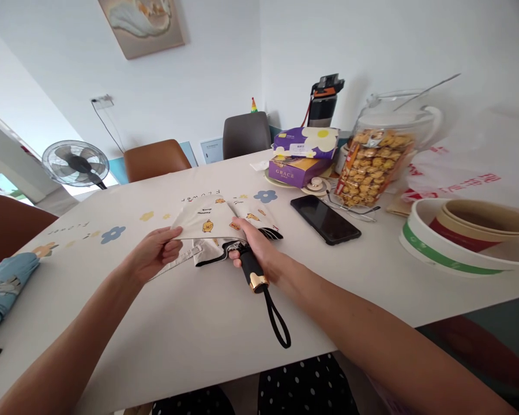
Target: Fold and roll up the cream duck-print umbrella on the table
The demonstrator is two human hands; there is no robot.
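A folding umbrella (216, 222) with cream fabric printed with small yellow ducks lies on the white table (199, 323) in front of me. My right hand (253, 242) grips it at the top of its black handle (251, 270), which has a gold end cap and a black wrist loop (279, 323) trailing toward the table's near edge. My left hand (155, 251) pinches a flap of the cream fabric at the left side and holds it out flat.
A black phone (325, 219) lies right of the umbrella. Behind it stand a cookie jar (374, 164), purple boxes (300, 158) and a bottle (324, 104). Stacked round tubs (467, 236) sit at the right. A folded blue umbrella (4, 285) lies far left. Chairs and a fan (75, 163) stand beyond.
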